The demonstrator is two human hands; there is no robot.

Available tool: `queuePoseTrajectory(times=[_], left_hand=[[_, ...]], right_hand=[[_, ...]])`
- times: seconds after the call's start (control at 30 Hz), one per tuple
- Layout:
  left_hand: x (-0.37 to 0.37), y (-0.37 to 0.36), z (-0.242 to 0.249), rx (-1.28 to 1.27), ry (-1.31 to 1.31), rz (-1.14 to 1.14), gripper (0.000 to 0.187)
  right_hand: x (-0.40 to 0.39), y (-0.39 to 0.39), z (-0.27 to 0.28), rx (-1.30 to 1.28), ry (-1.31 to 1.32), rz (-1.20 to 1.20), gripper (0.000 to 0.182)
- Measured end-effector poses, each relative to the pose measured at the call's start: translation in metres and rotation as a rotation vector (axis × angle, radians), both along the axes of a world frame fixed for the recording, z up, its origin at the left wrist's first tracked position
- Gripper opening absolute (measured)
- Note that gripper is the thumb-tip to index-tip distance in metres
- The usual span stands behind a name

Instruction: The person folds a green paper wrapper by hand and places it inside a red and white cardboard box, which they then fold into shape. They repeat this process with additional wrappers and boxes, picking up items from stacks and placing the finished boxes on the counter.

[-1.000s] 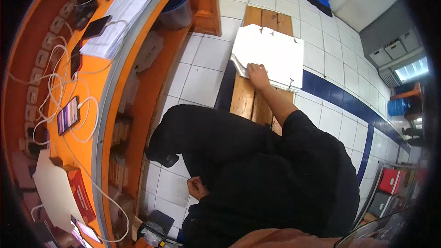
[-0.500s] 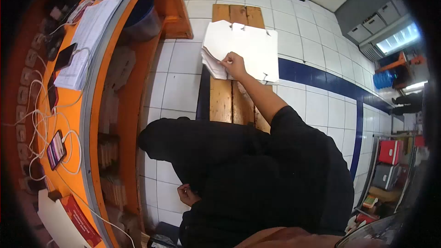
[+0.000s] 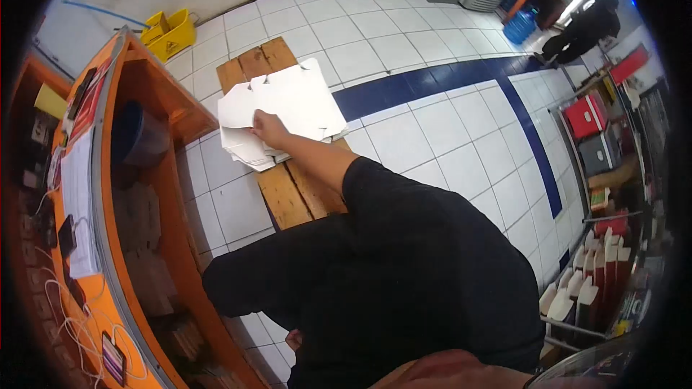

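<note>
A stack of flat white cardboard box blanks (image 3: 299,101), with cut slots and flaps, lies on a wooden bench (image 3: 285,194). My right hand (image 3: 270,130) reaches over the stack. Its fingers are closed on the near-left edge of the top box blank, which is lifted slightly and bent there. Other blanks show beneath it, a little fanned out. Low in the view, my left hand (image 3: 293,339) is mostly hidden behind my black clothing, and its fingers cannot be made out.
An orange counter (image 3: 119,223) on the left carries papers (image 3: 79,202), phones and tangled white cables. A yellow mop bucket (image 3: 171,34) stands at the back. Far right, a person in dark clothes (image 3: 587,25) is near a blue water bottle (image 3: 520,27). A rack holds a red box (image 3: 584,115).
My view has swung right, so the bench and stack appear lower and further left. My right hand stays at the top blank's edge. Less of my left hand shows.
</note>
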State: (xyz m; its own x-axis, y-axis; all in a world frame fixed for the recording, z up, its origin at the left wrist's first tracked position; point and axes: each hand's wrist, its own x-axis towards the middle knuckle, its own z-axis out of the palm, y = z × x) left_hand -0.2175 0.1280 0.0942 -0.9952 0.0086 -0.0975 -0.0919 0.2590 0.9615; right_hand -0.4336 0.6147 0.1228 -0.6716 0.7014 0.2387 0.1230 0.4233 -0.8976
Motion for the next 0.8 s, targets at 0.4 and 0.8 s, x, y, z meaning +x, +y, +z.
queuePoseTrajectory(times=[0.4, 0.8], left_hand=[[-0.006, -0.009, 0.010, 0.049, -0.077, 0.017, 0.025], [-0.091, 0.032, 0.206, 0.561, -0.326, 0.283, 0.065]], right_hand=[[0.029, -0.011, 0.114, 0.504, 0.488, -0.461, 0.006], [0.152, -0.269, 0.138, 0.558, 0.438, 1.568, 0.011]])
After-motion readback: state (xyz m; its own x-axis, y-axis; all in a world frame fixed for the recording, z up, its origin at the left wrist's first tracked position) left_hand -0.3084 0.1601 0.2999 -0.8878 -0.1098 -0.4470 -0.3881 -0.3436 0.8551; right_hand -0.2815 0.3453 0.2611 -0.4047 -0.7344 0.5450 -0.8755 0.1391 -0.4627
